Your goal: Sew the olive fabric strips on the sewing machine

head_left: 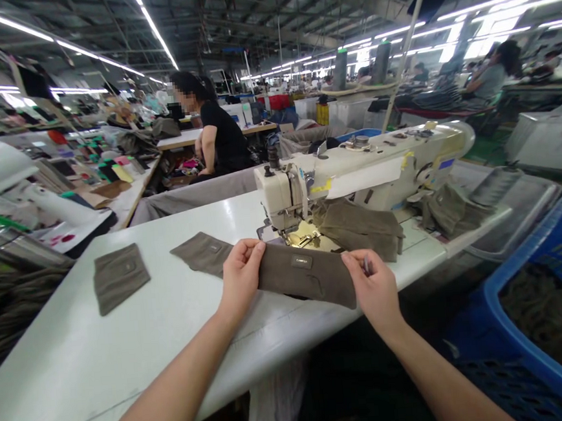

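Two pinch grips: my left hand nips the top edge of the fabric strip, right hand its right end, centre frame; I judge it light, limp, best edge-held.

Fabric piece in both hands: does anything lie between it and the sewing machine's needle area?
Nothing visible does. The fabric piece, held by the left hand and right hand, is directly before the needle area; a folded fabric pile lies to the right, aside.
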Action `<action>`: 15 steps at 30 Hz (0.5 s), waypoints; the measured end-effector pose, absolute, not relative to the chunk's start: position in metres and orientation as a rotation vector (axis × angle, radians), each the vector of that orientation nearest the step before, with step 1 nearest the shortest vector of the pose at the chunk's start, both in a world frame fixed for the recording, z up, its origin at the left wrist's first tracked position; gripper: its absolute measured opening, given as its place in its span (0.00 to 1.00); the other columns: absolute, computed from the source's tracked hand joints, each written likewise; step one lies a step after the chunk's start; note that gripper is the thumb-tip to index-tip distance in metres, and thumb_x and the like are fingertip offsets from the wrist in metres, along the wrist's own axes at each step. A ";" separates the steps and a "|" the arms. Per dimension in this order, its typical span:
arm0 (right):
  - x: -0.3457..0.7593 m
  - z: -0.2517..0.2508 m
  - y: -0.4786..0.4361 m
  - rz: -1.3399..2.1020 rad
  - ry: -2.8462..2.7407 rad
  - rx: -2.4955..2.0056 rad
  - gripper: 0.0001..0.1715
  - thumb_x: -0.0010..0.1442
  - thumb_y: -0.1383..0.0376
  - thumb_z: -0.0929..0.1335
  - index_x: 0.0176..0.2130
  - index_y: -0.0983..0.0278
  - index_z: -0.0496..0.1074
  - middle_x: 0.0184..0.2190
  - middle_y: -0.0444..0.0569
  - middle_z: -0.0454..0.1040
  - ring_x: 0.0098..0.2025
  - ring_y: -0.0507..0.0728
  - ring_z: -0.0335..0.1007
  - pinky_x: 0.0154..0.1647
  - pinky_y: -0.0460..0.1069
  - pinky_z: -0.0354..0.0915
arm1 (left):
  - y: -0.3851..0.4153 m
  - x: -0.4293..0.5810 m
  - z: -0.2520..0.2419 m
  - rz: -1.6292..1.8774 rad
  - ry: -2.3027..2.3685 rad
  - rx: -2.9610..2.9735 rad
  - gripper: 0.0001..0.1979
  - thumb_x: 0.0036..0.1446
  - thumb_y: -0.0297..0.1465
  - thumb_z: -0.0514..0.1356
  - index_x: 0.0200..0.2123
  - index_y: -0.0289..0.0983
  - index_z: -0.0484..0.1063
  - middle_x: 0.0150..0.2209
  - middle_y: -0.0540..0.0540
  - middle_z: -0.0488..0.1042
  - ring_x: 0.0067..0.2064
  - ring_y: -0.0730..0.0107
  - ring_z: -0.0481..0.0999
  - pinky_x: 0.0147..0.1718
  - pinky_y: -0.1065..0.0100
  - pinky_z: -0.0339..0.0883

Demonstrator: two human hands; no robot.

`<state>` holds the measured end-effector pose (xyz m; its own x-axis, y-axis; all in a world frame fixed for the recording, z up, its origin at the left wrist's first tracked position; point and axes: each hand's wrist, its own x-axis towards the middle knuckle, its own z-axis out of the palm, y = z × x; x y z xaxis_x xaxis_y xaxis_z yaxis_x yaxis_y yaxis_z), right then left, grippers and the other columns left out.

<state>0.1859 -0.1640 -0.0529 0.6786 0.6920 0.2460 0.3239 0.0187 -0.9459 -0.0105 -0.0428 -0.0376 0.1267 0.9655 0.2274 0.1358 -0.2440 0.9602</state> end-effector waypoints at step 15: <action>0.190 -0.067 -0.176 0.565 -1.013 -1.674 0.21 0.57 0.46 0.69 0.27 0.59 0.69 0.20 0.43 0.70 0.25 0.56 0.66 0.28 0.50 0.61 | -0.024 -0.042 -0.017 0.443 1.805 2.574 0.20 0.67 0.38 0.47 0.37 0.35 0.77 0.43 0.34 0.75 0.45 0.49 0.75 0.39 0.59 0.67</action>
